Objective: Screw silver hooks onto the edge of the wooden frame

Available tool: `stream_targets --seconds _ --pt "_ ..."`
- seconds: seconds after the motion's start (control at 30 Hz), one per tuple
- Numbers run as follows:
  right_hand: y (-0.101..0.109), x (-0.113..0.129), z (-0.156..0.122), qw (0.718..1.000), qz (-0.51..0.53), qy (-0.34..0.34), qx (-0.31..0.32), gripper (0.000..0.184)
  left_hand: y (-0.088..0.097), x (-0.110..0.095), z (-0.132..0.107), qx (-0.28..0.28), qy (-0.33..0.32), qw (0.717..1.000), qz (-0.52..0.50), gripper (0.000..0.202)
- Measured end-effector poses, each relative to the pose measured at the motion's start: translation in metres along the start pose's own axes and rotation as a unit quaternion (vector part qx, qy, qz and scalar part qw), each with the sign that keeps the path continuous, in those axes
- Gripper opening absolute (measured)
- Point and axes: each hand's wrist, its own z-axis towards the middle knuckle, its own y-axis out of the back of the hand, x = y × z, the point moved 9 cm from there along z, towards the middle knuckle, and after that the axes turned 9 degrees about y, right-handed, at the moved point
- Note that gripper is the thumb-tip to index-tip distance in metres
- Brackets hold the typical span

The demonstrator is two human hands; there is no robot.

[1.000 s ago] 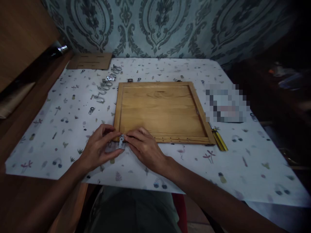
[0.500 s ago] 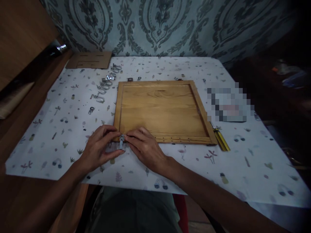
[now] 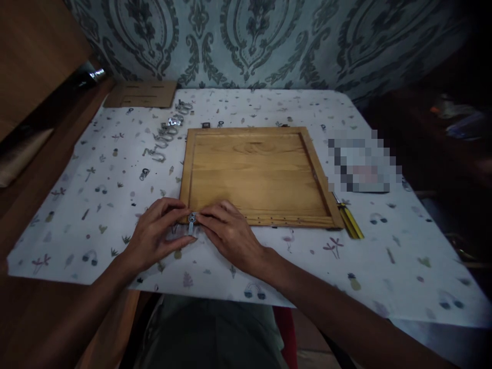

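Observation:
A wooden framed panel (image 3: 249, 171) lies flat on the table, with a row of small holes along its near rail. At the near left corner stands a small silvery metal hook (image 3: 191, 223) with two holes in its plate. My left hand (image 3: 156, 230) is on its left side, index fingertip at the plate and thumb by the lower end. From the right, my right hand (image 3: 228, 233) pinches the upper part of the hook against the rail. Fingers partly cover where the hook meets the wood.
Several metal hooks (image 3: 167, 136) lie in a slanting row left of the panel. Cardboard (image 3: 140, 95) rests at the back left. Beside the panel's right edge is a screwdriver (image 3: 350, 220) with a yellow and black handle. A blurred-out packet (image 3: 363, 166) lies behind it.
The hook has shifted very slightly left and up between my fingers. Both hands stay in nearly the same place, and the panel has not visibly moved.

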Motion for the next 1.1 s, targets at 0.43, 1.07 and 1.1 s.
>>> stream_targets --seconds 0.43,1.07,1.1 --pt "-0.002 -0.0001 -0.0008 1.0 -0.005 -0.004 0.013 0.024 -0.0011 -0.0001 0.0008 0.015 0.001 1.0 -0.009 0.038" --pt "-0.0052 -0.0023 -0.0025 0.999 0.004 -0.012 0.042 0.023 0.0001 0.0065 0.0001 0.012 0.026 0.998 -0.058 0.039" --pt "-0.0052 -0.0026 -0.0027 0.999 0.005 -0.013 0.042 0.023 -0.0001 0.0067 0.0001 0.014 0.028 0.998 -0.057 0.039"
